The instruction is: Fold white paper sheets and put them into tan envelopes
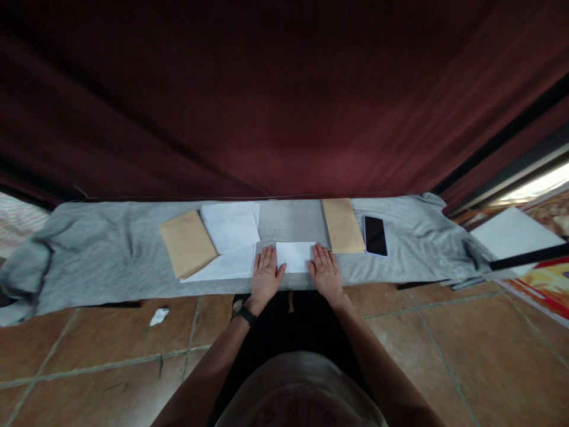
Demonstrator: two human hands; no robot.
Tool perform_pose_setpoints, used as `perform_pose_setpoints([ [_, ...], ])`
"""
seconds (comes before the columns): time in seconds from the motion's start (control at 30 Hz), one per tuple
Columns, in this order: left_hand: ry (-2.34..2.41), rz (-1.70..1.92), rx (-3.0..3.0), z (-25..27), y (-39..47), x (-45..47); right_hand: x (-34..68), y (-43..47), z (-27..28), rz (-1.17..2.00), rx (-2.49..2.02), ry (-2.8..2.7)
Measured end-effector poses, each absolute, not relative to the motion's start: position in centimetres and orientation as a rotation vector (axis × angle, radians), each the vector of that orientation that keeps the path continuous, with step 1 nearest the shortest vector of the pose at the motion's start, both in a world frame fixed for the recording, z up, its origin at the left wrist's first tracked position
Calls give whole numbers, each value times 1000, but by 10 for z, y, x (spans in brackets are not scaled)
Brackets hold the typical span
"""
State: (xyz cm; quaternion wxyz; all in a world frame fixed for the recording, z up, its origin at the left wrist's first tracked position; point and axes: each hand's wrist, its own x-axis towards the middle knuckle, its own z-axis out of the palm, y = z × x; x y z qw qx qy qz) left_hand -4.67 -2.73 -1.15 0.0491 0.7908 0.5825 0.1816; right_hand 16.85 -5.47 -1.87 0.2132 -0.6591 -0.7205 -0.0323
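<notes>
A small white sheet of paper (294, 256), perhaps folded, lies flat on the grey cloth in front of me. My left hand (265, 274) rests flat at its left edge, fingers stretched out. At its right edge lies my right hand (325, 271), palm down with the fingers extended. Left of the left hand are white paper sheets (229, 228) that overlap one another, with a brown envelope (188, 243) partly over them. Beyond my right hand lies another brown envelope (343, 226).
Grey cloth (102, 255) covers the long narrow table. A phone (376, 236) lies right of the right envelope. A dark red curtain (284, 118) hangs behind the table. A crumpled white scrap (159, 316) is on the tiled floor (178, 379). A white board (515, 237) stands at far right.
</notes>
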Motion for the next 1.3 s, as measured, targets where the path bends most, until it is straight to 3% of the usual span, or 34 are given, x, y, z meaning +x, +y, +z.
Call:
perform_pose_setpoints([
  [0.5, 1738, 888, 2131, -9, -19, -43, 126, -44, -17, -35, -1813, -2029],
  [1.3, 1752, 951, 2123, -1, -23, -41, 160, -56, -22, -108, -1823, -1995],
])
